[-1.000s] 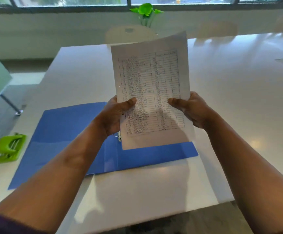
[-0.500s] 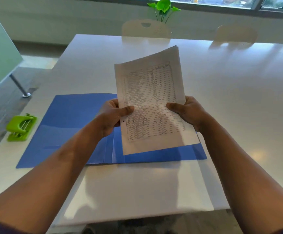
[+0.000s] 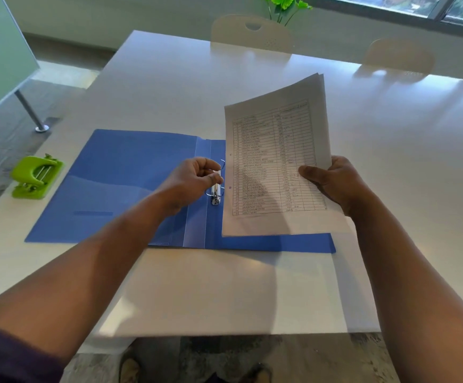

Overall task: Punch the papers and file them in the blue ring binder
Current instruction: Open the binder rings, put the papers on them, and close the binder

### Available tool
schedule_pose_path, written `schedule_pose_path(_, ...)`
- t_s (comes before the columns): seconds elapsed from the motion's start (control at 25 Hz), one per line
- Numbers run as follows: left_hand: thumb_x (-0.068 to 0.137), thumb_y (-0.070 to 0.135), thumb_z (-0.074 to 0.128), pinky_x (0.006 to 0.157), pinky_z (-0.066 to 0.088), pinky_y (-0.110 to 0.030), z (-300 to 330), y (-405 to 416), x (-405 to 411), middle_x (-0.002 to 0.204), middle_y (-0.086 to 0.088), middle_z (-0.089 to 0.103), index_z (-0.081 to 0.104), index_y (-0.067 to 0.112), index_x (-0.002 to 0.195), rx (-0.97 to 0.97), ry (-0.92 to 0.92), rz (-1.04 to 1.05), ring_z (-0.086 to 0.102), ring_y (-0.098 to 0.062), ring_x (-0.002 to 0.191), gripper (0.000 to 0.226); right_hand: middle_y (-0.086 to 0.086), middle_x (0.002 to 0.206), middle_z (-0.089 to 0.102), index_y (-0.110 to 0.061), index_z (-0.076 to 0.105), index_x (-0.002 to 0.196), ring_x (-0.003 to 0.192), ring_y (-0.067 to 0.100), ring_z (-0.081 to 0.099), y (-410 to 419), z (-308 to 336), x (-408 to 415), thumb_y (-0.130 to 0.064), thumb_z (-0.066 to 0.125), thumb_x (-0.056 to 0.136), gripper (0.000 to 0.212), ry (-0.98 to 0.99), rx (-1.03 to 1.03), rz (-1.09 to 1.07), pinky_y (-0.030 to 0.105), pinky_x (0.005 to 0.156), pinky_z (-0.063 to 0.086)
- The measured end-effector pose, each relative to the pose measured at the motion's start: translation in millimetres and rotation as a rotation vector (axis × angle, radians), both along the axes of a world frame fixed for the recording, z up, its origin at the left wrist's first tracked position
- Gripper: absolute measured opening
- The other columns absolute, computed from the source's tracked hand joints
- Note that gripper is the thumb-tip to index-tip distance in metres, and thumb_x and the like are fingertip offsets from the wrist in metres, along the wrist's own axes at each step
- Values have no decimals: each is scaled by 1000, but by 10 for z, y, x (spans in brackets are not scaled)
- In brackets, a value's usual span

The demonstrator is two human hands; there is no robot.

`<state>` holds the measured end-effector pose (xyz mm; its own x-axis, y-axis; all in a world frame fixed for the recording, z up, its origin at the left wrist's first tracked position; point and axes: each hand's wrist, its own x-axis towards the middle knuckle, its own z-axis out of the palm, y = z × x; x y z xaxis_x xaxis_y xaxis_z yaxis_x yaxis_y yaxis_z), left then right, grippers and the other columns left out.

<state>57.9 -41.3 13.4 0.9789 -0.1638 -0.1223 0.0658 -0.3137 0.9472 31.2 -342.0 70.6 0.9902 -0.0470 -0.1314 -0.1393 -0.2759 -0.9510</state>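
papers [image 3: 274, 161] | printed table, rows numbered | wording perhaps names, unreadable

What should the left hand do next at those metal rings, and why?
Probably pull the ring mechanism open. The left hand is at the rings of the open blue ring binder, while the right hand holds the papers, punched holes showing along their left edge, just beside the rings, ready to thread on.

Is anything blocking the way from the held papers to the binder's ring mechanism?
Only the person's own left hand, which is at the ring mechanism with fingers curled around its upper ring. The papers, held in the right hand, hang just right of the rings over the open blue binder. Nothing else lies between.
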Motion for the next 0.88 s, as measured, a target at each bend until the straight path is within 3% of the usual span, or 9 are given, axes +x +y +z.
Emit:
schedule_pose_path(0.08,101,15,62,82,52,-19,19,-23,-8,100,2,76,68,11,109,4,34,-19,70,-5,92,12,0,102,75,-20,69,103,86,16,76,36,5,1,-13,66,97,10,-11,-9,15,26,68,62)
schedule_pose_path(0.16,101,17,61,82,51,-19,27,-31,-4,103,2,75,69,9,106,14,72,-25,69,-7,95,12,0,102,74,-22,68,102,87,16,76,89,13,18,-13,65,97,10,-28,-17,32,26,69,62)
schedule_pose_path(0.28,99,14,64,80,52,-20,27,-19,15,104,-1,76,66,11,110,-17,126,-15,70,-8,98,12,-1,98,75,-21,68,100,85,15,77,162,34,60,-11,65,97,11,-45,-19,40,27,71,62)
schedule_pose_path(0.56,98,12,65,64,51,-11,48,-20,23,100,2,76,63,15,111,-20,153,8,71,-1,86,14,-2,100,74,-22,68,101,83,14,76,202,55,144,-10,65,98,13,-43,-54,68,23,67,60)
schedule_pose_path(0.68,96,10,68,73,56,-18,76,-61,52,103,-1,74,63,13,112,17,178,17,70,-9,92,17,-3,100,73,-15,66,112,83,12,75,154,51,162,-10,65,98,15,-31,-73,63,19,64,58)
schedule_pose_path(0.84,91,11,76,54,53,-16,124,-105,119,101,-3,70,65,13,106,129,192,33,69,-14,86,19,-3,102,71,-9,65,119,87,11,72,90,-19,165,-7,64,98,22,-10,-91,83,16,66,58)
schedule_pose_path(0.88,89,13,78,56,54,-18,133,-94,156,97,-3,70,66,13,102,160,153,66,68,-15,84,18,-3,102,71,-10,65,118,88,12,71,77,-37,171,-7,64,98,20,-7,-93,83,16,65,58)
